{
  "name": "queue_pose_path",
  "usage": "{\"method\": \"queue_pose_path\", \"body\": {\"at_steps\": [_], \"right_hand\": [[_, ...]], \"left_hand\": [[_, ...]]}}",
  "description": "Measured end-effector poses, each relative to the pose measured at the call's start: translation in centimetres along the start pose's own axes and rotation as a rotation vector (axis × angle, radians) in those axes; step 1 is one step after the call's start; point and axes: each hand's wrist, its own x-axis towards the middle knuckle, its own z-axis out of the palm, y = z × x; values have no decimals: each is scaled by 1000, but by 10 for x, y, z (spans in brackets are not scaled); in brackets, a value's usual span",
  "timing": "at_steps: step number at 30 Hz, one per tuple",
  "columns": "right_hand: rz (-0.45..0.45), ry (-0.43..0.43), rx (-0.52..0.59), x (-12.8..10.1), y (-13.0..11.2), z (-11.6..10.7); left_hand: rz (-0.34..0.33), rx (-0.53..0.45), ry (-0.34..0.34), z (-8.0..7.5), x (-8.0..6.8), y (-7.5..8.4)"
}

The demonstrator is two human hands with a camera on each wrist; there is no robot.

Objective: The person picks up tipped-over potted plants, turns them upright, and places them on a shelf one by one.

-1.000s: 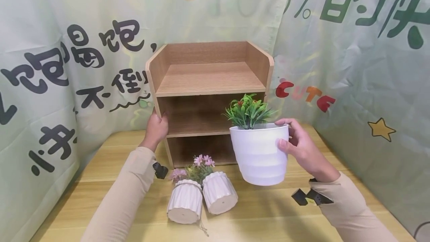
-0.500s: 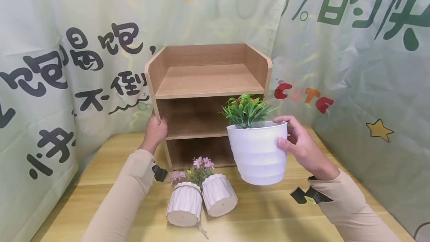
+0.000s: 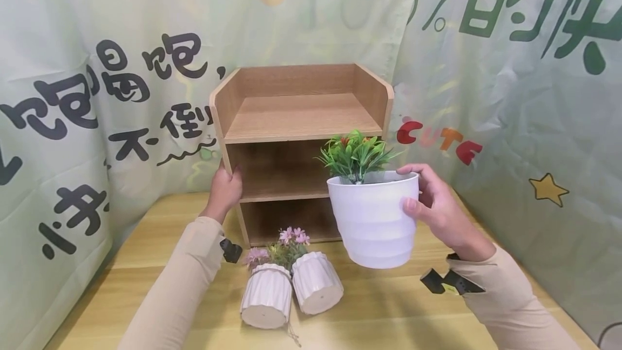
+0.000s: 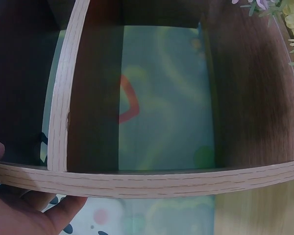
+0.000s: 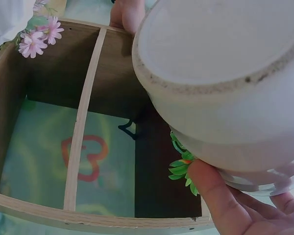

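My left hand (image 3: 225,188) grips the left side panel of a wooden shelf unit (image 3: 303,118), thumb on the inner face and fingers outside, as the left wrist view also shows. In my right hand (image 3: 439,212) is a white plant pot (image 3: 374,226) with green leaves (image 3: 357,155) rising from it; the thumb presses the outer wall and fingers hook over the rim. The pot hangs above the table, in front of the unit's right side. Two small white pots (image 3: 266,296) with pink flowers (image 3: 293,234) lie tipped on the table, their bases facing me.
The unit has an upper tray with raised sides and two compartments below, standing on a light wooden table (image 3: 160,263). Printed fabric (image 3: 311,15) hangs behind and on both sides. A thin string (image 3: 293,334) trails from the left small pot.
The right hand has raised the white pot slightly and tilted it a little. The left hand keeps its grip on the shelf panel. The camera view has shifted slightly.
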Motion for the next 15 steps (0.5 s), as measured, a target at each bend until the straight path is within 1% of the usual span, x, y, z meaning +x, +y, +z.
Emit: {"method": "queue_pose_path", "body": {"at_steps": [4,11,15], "right_hand": [[-9,-5,5,1,-3,-1],[-43,-17,71,3,-7,-2],[-52,-14,84,6,-10,-2]], "left_hand": [[4,-2,3,0,1,-1],[6,20,2,1,-1,1],[7,21,3,1,-1,1]]}}
